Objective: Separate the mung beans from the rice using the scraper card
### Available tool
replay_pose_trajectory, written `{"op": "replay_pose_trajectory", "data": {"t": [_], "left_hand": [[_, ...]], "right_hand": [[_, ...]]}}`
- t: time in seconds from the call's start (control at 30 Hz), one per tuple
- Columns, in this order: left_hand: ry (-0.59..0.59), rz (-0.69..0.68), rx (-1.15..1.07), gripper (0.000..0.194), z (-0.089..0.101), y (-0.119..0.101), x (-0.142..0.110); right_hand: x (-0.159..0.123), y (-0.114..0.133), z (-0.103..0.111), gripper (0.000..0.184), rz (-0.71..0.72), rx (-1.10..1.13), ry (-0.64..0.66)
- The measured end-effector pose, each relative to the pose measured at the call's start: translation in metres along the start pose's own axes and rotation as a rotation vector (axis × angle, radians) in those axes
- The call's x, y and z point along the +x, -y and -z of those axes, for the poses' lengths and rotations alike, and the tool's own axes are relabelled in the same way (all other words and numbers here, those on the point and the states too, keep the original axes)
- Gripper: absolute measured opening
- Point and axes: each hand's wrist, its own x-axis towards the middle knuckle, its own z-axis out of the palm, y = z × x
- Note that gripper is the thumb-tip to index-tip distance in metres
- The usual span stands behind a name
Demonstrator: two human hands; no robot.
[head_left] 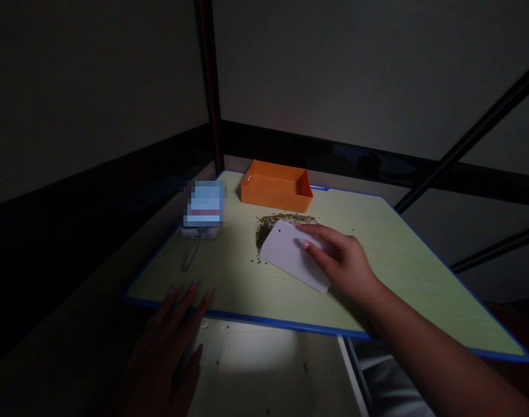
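Gripped one white scraper (288, 256) in right hand (346, 260) at one grain pile (262, 233), near one orange box (273, 196). Held left hand (162, 347) open.

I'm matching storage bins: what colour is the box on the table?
The box is orange, clearest in the head view.

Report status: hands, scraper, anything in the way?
Right hand gripping white scraper at the grains. Left hand open by near table edge. Orange tray beyond grains, apart from scraper.
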Motion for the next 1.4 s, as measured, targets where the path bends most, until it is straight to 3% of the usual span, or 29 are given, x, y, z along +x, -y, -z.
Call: {"op": "replay_pose_trajectory", "data": {"t": [0.27,0.6,1.1,1.4], "left_hand": [[-0.046,-0.011,0.008,0.058,0.003,-0.004,0.002],[-0.034,0.02,-0.041,0.057,0.0,-0.004,0.0],[-0.026,0.051,-0.028,0.06,0.003,-0.007,0.001],[-0.002,0.105,-0.102,0.06,0.002,-0.005,-0.003]], "right_hand": [[0.0,-0.001,-0.007,0.03,-0.043,-0.028,-0.021],[0.008,-0.004,-0.015,0.03,-0.032,0.124,0.018],[0.023,-0.014,-0.021,0.033,0.014,0.289,0.172],[0.022,-0.006,-0.018,0.033,0.02,0.366,0.281]]}}
